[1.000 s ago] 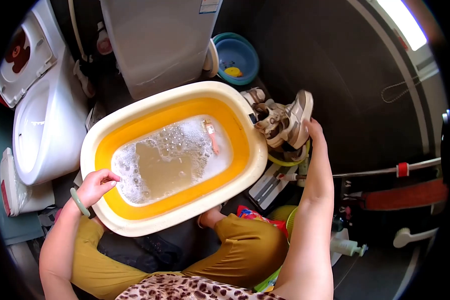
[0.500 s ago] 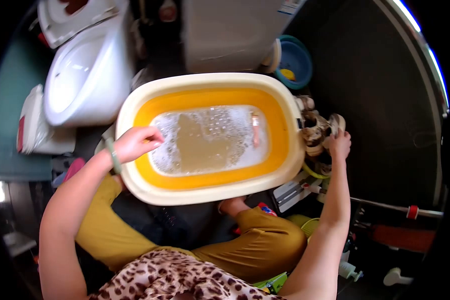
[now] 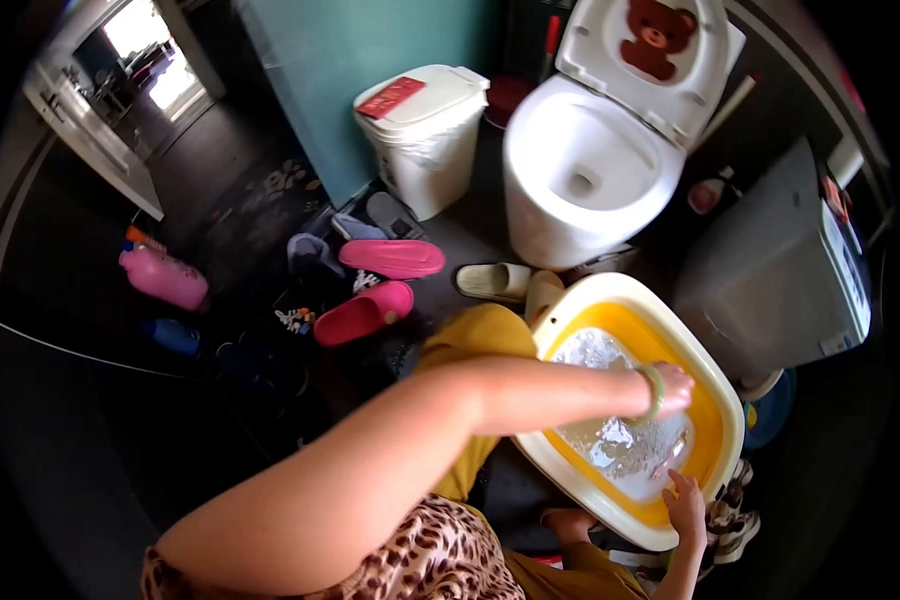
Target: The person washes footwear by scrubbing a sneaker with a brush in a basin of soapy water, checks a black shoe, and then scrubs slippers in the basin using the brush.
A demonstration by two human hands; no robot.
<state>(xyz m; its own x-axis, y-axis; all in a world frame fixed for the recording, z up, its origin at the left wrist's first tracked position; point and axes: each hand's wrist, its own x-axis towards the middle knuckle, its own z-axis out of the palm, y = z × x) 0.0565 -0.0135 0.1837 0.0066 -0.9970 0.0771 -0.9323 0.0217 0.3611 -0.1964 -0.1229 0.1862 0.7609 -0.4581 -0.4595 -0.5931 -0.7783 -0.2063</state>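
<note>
Over the far inner side of the cream and yellow wash tub (image 3: 625, 292), my left hand (image 3: 675, 388) has its fingers curled in, with nothing visible in them. A pale green bangle (image 3: 654, 392) circles that wrist. My right hand (image 3: 686, 508) is at the tub's near right rim, fingers apart and holding nothing I can see. Cloudy, foamy water (image 3: 610, 445) fills the bottom of the tub. In it lies a slim pinkish object (image 3: 674, 455), too small to name surely. Dirty shoes (image 3: 736, 538) stand on the floor just beyond my right hand.
A toilet (image 3: 582, 175) with raised lid and a white bin (image 3: 425, 140) stand behind the tub. A grey cabinet-like appliance (image 3: 760, 260) and a blue basin (image 3: 773, 410) are on the right. Pink slippers (image 3: 392, 259) and a pink bottle (image 3: 164, 277) lie to the left.
The view has swung left. My right hand has let go of the shoe and come to the tub's rim. My left hand has moved from the left rim across the water.
</note>
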